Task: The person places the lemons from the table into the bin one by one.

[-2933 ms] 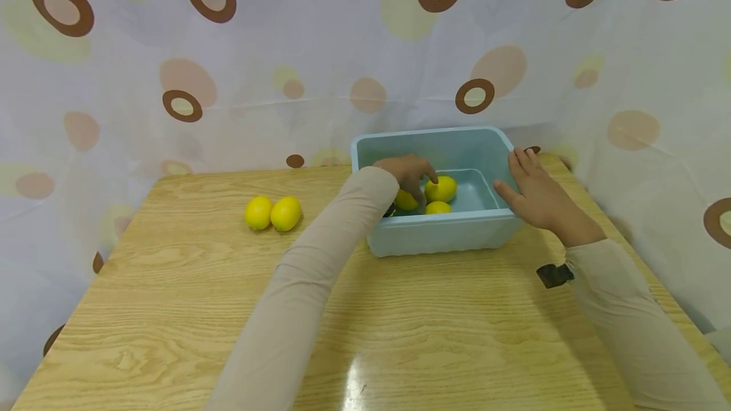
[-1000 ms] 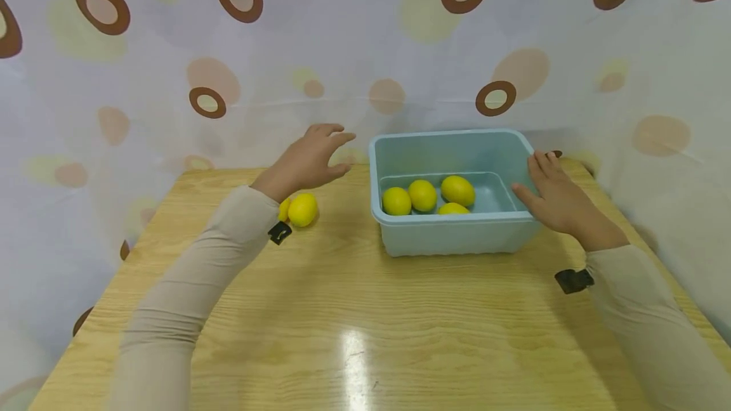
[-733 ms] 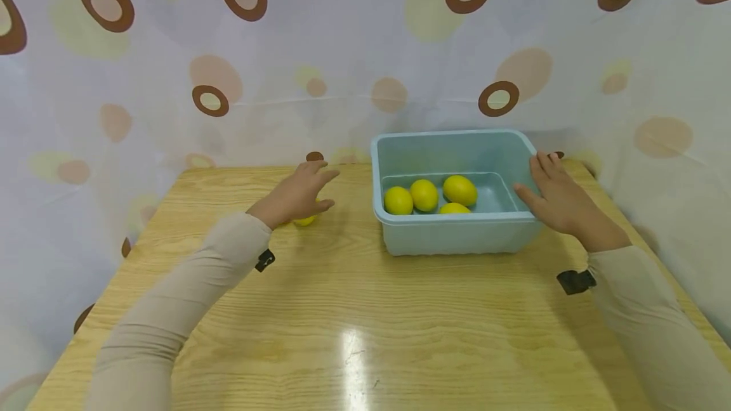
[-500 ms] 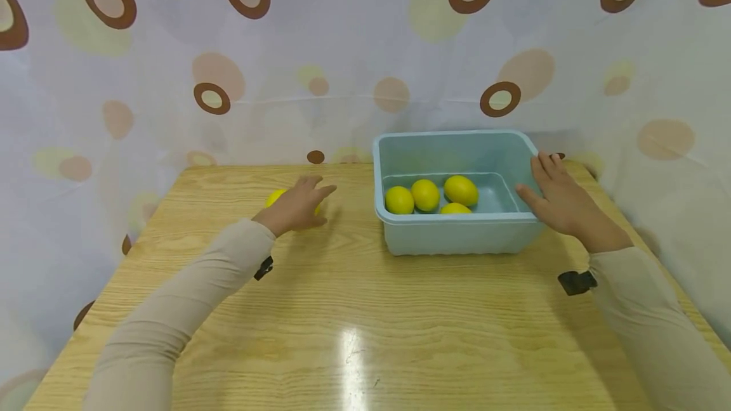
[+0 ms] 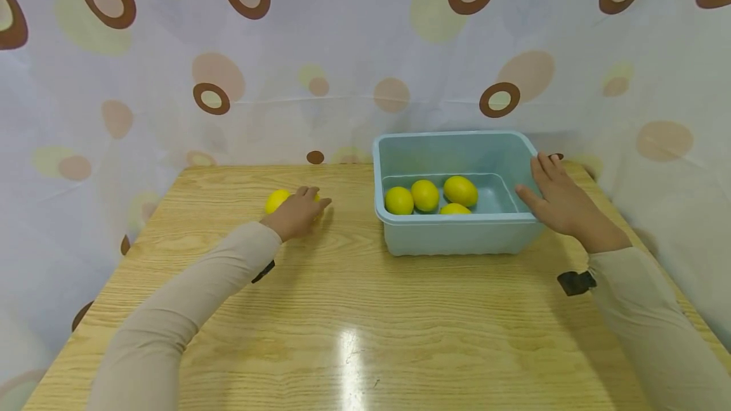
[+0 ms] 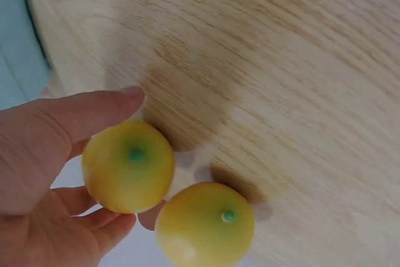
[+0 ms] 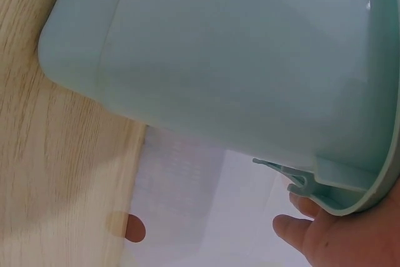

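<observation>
At the left of the table, my left hand (image 5: pixel 296 214) is around a yellow lemon (image 6: pixel 128 167), which it mostly hides in the head view. In the left wrist view the thumb lies along one side of this lemon and the fingers curl along the other. A second lemon (image 5: pixel 276 200) sits close beside it on the table. My right hand (image 5: pixel 556 202) rests on the right rim of a light blue plastic bin (image 5: pixel 462 236), fingers extended. Several lemons (image 5: pixel 425 195) lie inside the bin, mostly toward its left.
The wooden table (image 5: pixel 320 309) backs onto a patterned curtain (image 5: pixel 342 49) with brown and beige ovals. A folding latch-like part (image 7: pixel 303 182) shows under the bin's rim, near the right hand's fingers.
My left hand has come out of the bin, moved left and lowered onto one of the two table lemons. The right hand stays on the bin's rim.
</observation>
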Tool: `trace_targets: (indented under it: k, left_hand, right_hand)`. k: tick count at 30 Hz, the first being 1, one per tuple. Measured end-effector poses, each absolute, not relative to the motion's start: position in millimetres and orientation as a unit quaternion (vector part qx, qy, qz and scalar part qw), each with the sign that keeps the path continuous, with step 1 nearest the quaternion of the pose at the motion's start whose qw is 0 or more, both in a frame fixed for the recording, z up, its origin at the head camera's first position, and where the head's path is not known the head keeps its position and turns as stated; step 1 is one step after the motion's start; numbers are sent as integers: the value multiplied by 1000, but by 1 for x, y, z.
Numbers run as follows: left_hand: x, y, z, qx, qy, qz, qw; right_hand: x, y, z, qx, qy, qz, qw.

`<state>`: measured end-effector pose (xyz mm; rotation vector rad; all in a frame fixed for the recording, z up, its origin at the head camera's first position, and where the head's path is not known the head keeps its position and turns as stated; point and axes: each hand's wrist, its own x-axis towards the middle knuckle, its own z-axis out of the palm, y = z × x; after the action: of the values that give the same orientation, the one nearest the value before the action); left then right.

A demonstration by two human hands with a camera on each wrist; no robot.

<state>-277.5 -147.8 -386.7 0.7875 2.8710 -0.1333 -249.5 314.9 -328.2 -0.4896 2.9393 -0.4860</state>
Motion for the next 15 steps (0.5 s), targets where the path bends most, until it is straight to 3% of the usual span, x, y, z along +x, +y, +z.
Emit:
trace_targets:
  k: [15]
  left_hand:
    - [-280, -147, -389, 252, 964, -47, 72]
  right_hand:
    - [-250, 316, -329, -163, 972, -159, 57]
